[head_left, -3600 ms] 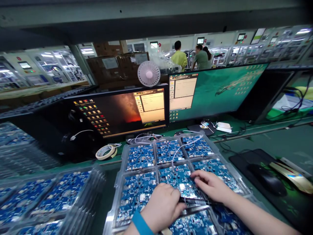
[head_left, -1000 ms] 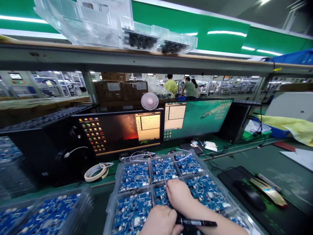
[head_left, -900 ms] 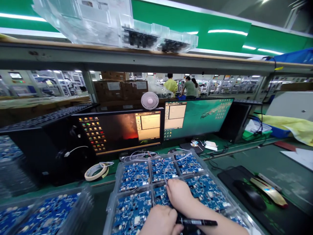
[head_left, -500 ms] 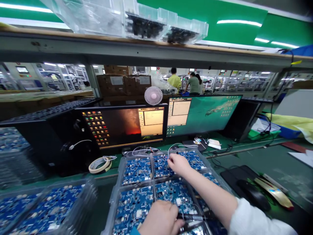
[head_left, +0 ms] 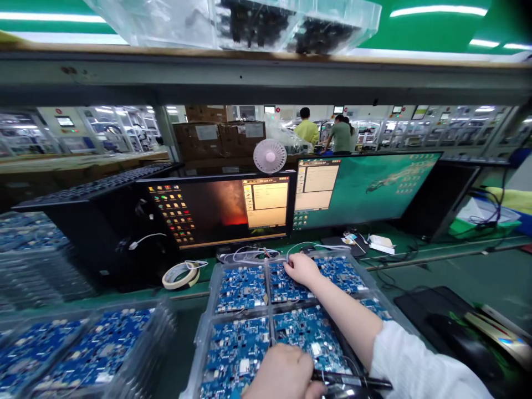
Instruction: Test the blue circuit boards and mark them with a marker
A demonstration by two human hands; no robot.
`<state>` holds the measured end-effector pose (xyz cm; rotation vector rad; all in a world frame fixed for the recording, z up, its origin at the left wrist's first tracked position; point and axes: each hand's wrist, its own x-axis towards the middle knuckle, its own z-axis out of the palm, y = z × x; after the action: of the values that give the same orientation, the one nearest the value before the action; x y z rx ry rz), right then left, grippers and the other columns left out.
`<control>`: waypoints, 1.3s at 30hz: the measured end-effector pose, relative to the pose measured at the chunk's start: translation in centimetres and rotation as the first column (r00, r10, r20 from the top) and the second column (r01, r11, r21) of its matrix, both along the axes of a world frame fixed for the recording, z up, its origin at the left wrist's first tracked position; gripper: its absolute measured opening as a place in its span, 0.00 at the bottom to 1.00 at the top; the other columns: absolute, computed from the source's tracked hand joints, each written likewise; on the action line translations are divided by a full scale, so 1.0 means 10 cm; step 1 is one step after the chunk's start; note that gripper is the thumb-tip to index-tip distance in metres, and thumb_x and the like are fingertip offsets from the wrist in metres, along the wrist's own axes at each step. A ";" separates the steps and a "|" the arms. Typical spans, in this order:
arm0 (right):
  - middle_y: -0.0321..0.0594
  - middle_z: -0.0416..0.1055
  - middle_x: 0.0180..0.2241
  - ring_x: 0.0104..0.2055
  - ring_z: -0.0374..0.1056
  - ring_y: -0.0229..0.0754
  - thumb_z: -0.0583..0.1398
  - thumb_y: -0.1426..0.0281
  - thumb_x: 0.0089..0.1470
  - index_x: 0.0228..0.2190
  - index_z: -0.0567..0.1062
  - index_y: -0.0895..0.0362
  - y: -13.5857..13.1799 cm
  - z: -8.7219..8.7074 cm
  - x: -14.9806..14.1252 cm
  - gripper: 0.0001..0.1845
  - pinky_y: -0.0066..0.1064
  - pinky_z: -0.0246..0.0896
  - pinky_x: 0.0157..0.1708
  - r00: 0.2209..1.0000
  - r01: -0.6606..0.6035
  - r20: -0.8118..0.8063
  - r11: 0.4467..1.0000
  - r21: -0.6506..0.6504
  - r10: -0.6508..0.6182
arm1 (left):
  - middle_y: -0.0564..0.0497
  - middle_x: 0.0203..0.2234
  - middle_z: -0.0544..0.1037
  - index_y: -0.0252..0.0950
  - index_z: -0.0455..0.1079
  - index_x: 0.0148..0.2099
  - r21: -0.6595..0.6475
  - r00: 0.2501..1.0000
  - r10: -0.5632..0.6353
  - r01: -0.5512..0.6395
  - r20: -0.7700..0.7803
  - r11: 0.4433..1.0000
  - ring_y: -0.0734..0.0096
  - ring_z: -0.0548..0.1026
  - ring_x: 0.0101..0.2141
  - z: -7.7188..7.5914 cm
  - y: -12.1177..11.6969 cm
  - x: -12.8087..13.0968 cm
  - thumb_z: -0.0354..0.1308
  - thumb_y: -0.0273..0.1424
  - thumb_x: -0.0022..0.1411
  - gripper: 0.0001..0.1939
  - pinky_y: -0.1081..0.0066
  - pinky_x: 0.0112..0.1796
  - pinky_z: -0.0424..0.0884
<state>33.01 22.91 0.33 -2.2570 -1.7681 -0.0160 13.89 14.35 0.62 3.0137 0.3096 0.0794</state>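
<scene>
- Spanning the upper view, a shelf (head_left: 266,80) carried a clear bin (head_left: 183,27), cut off by the top edge.
- Two monitors, the left-side monitor (head_left: 211,210) and the right-side monitor (head_left: 369,188), stood beneath it; their small screen text was illegible.
- The divided clear tray (head_left: 201,338) lay on the green bench in front of the monitors. Its near end was cut off by the lower edge.
- Stacked trays (head_left: 164,332) occupied the left side, partly out of view.
- The left hand (head_left: 286,370) was curled over the tray, thumb and fingers closed on the black pen. Its wrist was out of view.
- The right hand (head_left: 302,270) was at a far compartment, thumb and fingers pinched at the white cable. The exact contact point was hidden.
- Blue circuit boards (head_left: 243,285) filled the visible compartments; hands and forearm covered some.
- The tape roll (head_left: 193,277) rested beside the tray's far left corner.
- The black pen (head_left: 353,380) extended rightward from the left hand; its held end was concealed.
- The white cable (head_left: 310,243) arced behind the tray to the right fingertips. Its tip could not be seen.
</scene>
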 end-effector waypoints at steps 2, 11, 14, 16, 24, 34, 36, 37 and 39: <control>0.41 0.68 0.29 0.33 0.63 0.40 0.48 0.63 0.52 0.26 0.70 0.58 0.01 -0.01 -0.03 0.16 0.27 0.52 0.31 0.999 0.026 0.018 1.000 0.012 -0.026 | 0.52 0.26 0.74 0.34 0.63 0.30 -0.004 1.000 0.002 -0.002 -0.007 1.000 0.66 0.72 0.28 0.01 -0.01 0.00 0.58 0.38 0.50 0.12 0.70 0.30 0.69; 0.48 0.69 0.31 0.34 0.65 0.44 0.46 0.69 0.53 0.29 0.70 0.62 0.03 -0.04 -0.13 0.15 0.30 0.55 0.32 0.994 0.103 0.036 0.994 0.019 -0.104 | 0.52 0.25 0.73 0.35 0.63 0.30 -0.003 1.000 0.013 -0.013 -0.010 1.000 0.67 0.72 0.27 0.00 -0.01 0.00 0.58 0.37 0.50 0.11 0.70 0.30 0.68; 0.47 0.69 0.29 0.33 0.65 0.43 0.46 0.70 0.53 0.28 0.70 0.61 0.03 -0.04 -0.12 0.15 0.29 0.55 0.32 0.991 0.134 0.001 0.991 0.026 -0.134 | 0.52 0.25 0.73 0.35 0.63 0.29 0.000 1.000 0.015 -0.015 -0.007 1.000 0.67 0.71 0.26 0.02 -0.02 0.00 0.58 0.37 0.49 0.11 0.70 0.29 0.68; 0.46 0.69 0.27 0.31 0.65 0.43 0.46 0.69 0.53 0.28 0.70 0.61 0.03 -0.04 -0.11 0.15 0.29 0.54 0.31 0.987 0.157 -0.033 0.987 0.037 -0.155 | 0.52 0.24 0.73 0.35 0.63 0.29 0.005 1.000 0.018 -0.018 -0.007 1.000 0.67 0.71 0.26 0.02 -0.02 0.00 0.58 0.37 0.49 0.11 0.71 0.29 0.68; 0.37 0.65 0.20 0.24 0.60 0.36 0.49 0.65 0.49 0.19 0.66 0.58 -0.16 0.12 -0.03 0.14 0.24 0.47 0.24 0.953 0.176 -0.269 0.976 0.125 -0.138 | 0.51 0.24 0.73 0.35 0.64 0.29 0.009 0.999 0.020 -0.020 0.050 1.000 0.67 0.71 0.26 0.02 -0.04 -0.02 0.58 0.35 0.49 0.09 0.70 0.28 0.68; 0.32 0.59 0.15 0.19 0.54 0.31 0.52 0.67 0.43 0.15 0.62 0.59 -1.19 0.22 -0.23 0.11 0.21 0.48 0.20 0.713 -0.050 -0.689 0.989 0.137 0.132 | 0.45 0.50 0.62 0.36 0.62 0.42 -0.315 0.777 0.370 -0.231 0.509 0.920 0.65 0.61 0.50 0.39 -0.02 -0.16 0.42 0.32 0.61 0.11 0.64 0.46 0.61; 0.32 0.60 0.15 0.19 0.55 0.30 0.51 0.67 0.43 0.15 0.61 0.59 -1.34 0.18 -0.31 0.11 0.20 0.50 0.20 0.640 -0.094 -0.751 0.987 0.134 0.163 | 0.46 0.52 0.59 0.36 0.62 0.43 -0.387 0.749 0.424 -0.241 0.508 0.890 0.67 0.57 0.52 0.46 -0.03 -0.12 0.41 0.33 0.62 0.12 0.65 0.49 0.58; 0.32 0.61 0.15 0.19 0.55 0.30 0.51 0.67 0.43 0.15 0.61 0.59 -1.39 0.16 -0.35 0.12 0.20 0.50 0.20 0.608 -0.115 -0.774 0.984 0.134 0.176 | 0.47 0.52 0.59 0.36 0.62 0.44 -0.414 0.753 0.434 -0.235 0.495 0.880 0.67 0.57 0.52 0.49 -0.05 -0.09 0.41 0.33 0.62 0.13 0.66 0.50 0.57; 0.32 0.60 0.14 0.18 0.55 0.30 0.51 0.67 0.43 0.15 0.60 0.59 -1.47 0.13 -0.42 0.11 0.20 0.50 0.19 0.560 -0.150 -0.805 0.979 0.135 0.197 | 0.47 0.50 0.63 0.36 0.61 0.47 -0.442 0.772 0.445 -0.239 0.454 0.865 0.68 0.60 0.50 0.51 -0.10 -0.03 0.42 0.34 0.61 0.15 0.67 0.49 0.58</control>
<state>28.86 8.18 1.65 -1.5722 -1.3857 0.8782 13.54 13.38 5.73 2.3889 0.7250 0.8045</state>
